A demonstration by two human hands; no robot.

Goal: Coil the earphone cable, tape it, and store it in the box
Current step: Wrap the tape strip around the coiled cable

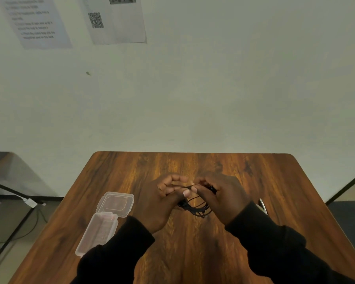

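Observation:
A black earphone cable hangs in several loops between my two hands above the middle of the wooden table. My left hand grips the loops, its thumb pressing a strand near the top. My right hand pinches the cable close to my left thumb, with a black earbud part showing by its fingers. A clear plastic box lies open at the left of the table, its hinged lid flat behind it. My left sleeve covers the box's near corner.
A white, slim object pokes out from behind my right wrist on the table. Printed sheets hang on the wall behind. A black stand and cables sit on the floor left of the table.

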